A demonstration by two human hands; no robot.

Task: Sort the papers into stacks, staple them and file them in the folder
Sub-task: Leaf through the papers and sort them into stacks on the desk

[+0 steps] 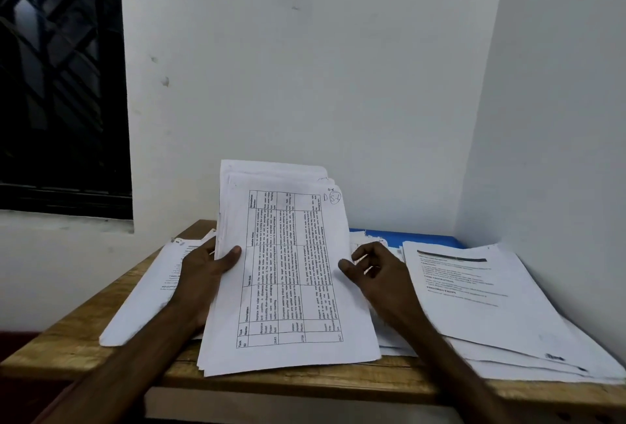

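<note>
A thick bundle of papers (288,274) with a printed table on its top sheet is tilted up over the middle of the wooden table (67,349). My left hand (203,274) grips its left edge, thumb on the top sheet. My right hand (376,271) is at the bundle's right edge, thumb touching the top sheet and fingers loosely curled, not gripping. One stack of papers (142,295) lies on the left of the table. A larger stack (487,301) with printed text lies on the right. A blue folder (420,238) shows at the back right, mostly covered by papers.
White walls close in behind and to the right of the table. A dark barred window (61,84) is on the left. More loose sheets (396,342) lie under my right forearm. The table's front edge runs just below the bundle.
</note>
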